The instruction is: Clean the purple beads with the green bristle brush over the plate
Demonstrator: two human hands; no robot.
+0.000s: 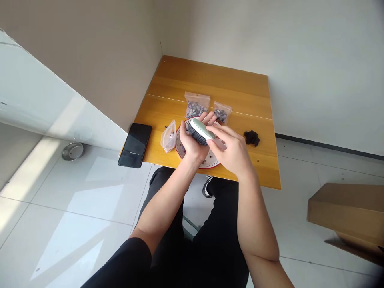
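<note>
A scrub brush (203,129) with a pale green and white back and dark bristles is over my left palm, bristles facing down. My left hand (193,144) is palm up, its fingers stretched out beyond the brush and its thumb to the left. The thumb and fingers of my right hand (232,148) grip the brush's right end. Under both hands, partly covered, lies a white plate (214,161) with a red rim and a few small dark pieces on it.
Behind the plate lie a larger bag of beads (197,105) and a smaller one (222,112). Left of it are a small clear bag (168,137) and a black phone (135,145). A crumpled black item (252,138) lies right. The wooden table (216,76) meets walls behind and left.
</note>
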